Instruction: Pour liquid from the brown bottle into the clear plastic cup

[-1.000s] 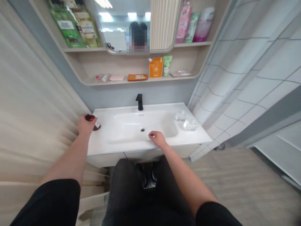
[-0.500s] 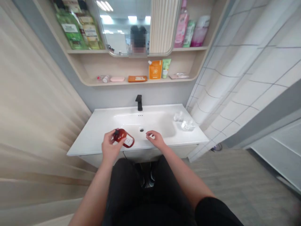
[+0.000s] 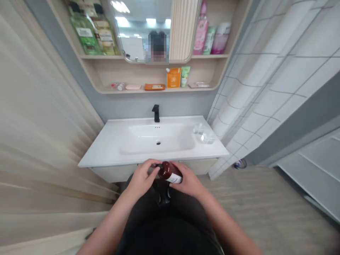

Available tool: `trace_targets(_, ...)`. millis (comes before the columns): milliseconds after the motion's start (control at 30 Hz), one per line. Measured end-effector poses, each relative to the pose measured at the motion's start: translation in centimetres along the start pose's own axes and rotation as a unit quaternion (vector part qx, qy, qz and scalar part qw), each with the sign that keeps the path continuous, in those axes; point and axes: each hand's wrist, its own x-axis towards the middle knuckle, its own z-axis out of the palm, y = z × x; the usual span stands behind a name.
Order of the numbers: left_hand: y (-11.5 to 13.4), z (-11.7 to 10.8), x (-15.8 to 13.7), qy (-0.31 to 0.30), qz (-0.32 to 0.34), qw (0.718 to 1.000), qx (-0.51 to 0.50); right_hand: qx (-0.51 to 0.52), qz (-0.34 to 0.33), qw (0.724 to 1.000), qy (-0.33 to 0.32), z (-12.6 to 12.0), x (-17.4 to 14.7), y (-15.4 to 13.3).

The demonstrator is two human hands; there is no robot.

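Note:
A brown-red pump bottle (image 3: 167, 171) with a white label lies tilted on its side between my hands, in front of the washbasin's edge and above my lap. My right hand (image 3: 186, 180) is wrapped round the bottle's body near its base. With thumb and fingers, my left hand (image 3: 145, 177) pinches the black pump top (image 3: 158, 166) at the bottle's left end. Part of the label is covered by my right thumb.
Behind the bottle is a white washbasin (image 3: 106, 148) with a black tap (image 3: 156, 114). Clear containers (image 3: 207, 137) stand on its right side. Above hangs a mirror cabinet with shelves (image 3: 106, 91) holding several bottles, an orange pouch (image 3: 173, 78) and a green tube (image 3: 185, 77).
The bottle has come from over the basin's front edge toward my body and to the right. My right hand has taken hold of its body, and my left hand has shifted to the pump top.

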Motion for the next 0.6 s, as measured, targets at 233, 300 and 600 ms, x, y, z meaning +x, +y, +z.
trace_targets(233, 0.4, -1.0, -0.6, -0.034, -0.047, 0.996, 0.067, -0.114, -0.027, 0.993, 0.005, -0.6, -1.5, -1.7)
trace_targets(300, 1.0, -1.1, -0.8, -0.034, -0.058, 0.994, 0.087, -0.124, -0.043, 0.991, 0.008, -0.1, -1.7, -2.3)
trace_targets(600, 1.7, 0.7, -2.2, 0.050, -0.119, 0.987, 0.099, -0.208, -0.085, 0.974, 0.037, 1.0, -2.4, -4.1)
